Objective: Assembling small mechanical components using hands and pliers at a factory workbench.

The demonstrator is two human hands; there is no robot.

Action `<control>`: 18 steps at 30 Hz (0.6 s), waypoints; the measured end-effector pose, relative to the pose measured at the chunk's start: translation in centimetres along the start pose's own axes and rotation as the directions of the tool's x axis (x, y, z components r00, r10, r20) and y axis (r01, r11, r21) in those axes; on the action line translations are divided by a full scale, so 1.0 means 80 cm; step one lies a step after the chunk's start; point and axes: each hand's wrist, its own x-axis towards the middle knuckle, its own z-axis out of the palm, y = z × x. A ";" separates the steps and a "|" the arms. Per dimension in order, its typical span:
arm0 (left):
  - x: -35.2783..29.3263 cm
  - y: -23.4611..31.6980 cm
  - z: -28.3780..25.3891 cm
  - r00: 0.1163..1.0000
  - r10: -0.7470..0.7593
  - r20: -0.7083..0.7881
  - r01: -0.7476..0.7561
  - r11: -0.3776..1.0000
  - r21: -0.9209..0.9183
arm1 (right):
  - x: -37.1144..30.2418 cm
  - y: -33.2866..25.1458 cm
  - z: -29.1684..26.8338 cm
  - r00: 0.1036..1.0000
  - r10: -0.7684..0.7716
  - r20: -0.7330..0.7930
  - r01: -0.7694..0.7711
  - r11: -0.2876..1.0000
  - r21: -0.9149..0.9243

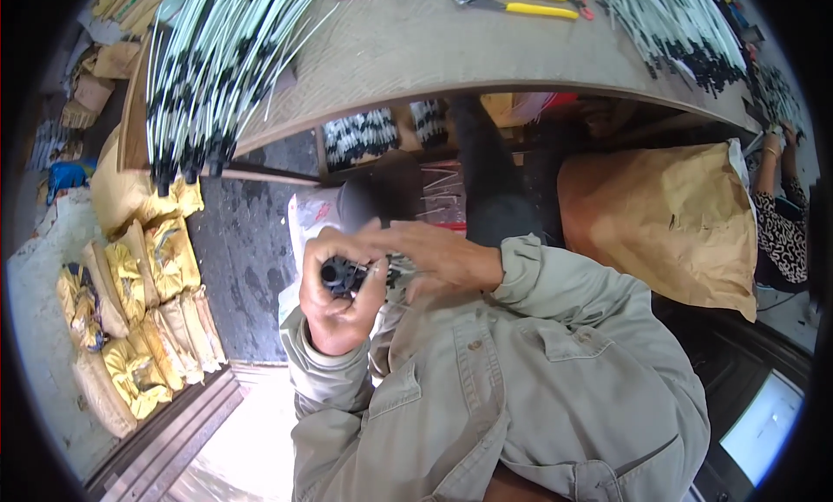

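My left hand [334, 307] is closed around a small bunch of black tubular pieces [333, 273], held in front of my chest with a round hollow end showing. My right hand [447, 255] comes in from the right, its fingers stretched out towards the left hand. Its palm lies beside the far end of the bunch, where thin pale and dark ends [397, 272] show between the hands. The two hands meet or nearly meet at the fingertips. Much of the bunch is hidden by my fingers.
Ahead is a wooden table [390, 51] with bundles of pale rods with black ends [217, 68] and yellow-handled pliers [529, 0]. Below it are trays of pale and black pieces [360, 137]. A brown paper sack [664, 220] stands right, wrapped packages [139, 320] left. Another person [781, 224] sits far right.
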 end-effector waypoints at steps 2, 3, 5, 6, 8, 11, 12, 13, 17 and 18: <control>-0.003 -0.002 0.007 0.997 -0.046 -0.059 0.041 0.997 -0.072 | 0.004 -0.019 -0.029 0.984 0.024 0.176 0.000 0.991 -0.137; -0.002 -0.004 0.007 0.997 -0.047 -0.062 0.042 0.996 -0.078 | 0.004 -0.024 -0.054 0.990 -0.052 0.132 0.080 0.973 -0.215; 0.000 -0.002 0.006 0.993 -0.051 -0.104 0.038 0.992 -0.120 | 0.014 -0.030 -0.127 0.967 -0.213 -0.140 0.094 0.810 -0.579; -0.002 -0.004 0.004 0.991 -0.055 -0.119 0.041 0.993 -0.115 | 0.020 -0.032 -0.171 0.949 -0.160 -0.272 -0.068 0.738 -0.671; -0.002 -0.003 0.006 0.988 -0.047 -0.150 0.030 0.993 -0.112 | 0.018 -0.001 -0.252 0.780 -0.299 -0.549 -0.249 0.658 -0.711; 0.011 0.005 0.011 0.986 -0.050 -0.158 0.041 0.998 -0.056 | 0.015 0.038 -0.339 0.809 -0.323 -0.492 -0.337 0.431 -0.837; 0.015 0.012 0.012 0.986 -0.051 -0.160 0.044 0.998 -0.048 | 0.017 0.044 -0.348 0.864 -0.248 -0.437 -0.336 0.361 -0.870; 0.018 0.012 0.015 0.986 -0.027 -0.163 0.021 0.999 -0.038 | 0.017 0.052 -0.353 0.909 -0.167 -0.382 -0.325 0.290 -0.900; 0.010 -0.003 0.017 0.989 0.037 -0.140 -0.024 0.996 0.091 | 0.040 0.045 -0.345 0.951 -0.211 -0.227 -0.167 0.268 -0.949; 0.008 -0.008 0.019 0.985 0.036 -0.166 -0.024 0.997 0.072 | 0.044 0.043 -0.339 0.951 -0.218 -0.218 -0.150 0.288 -0.946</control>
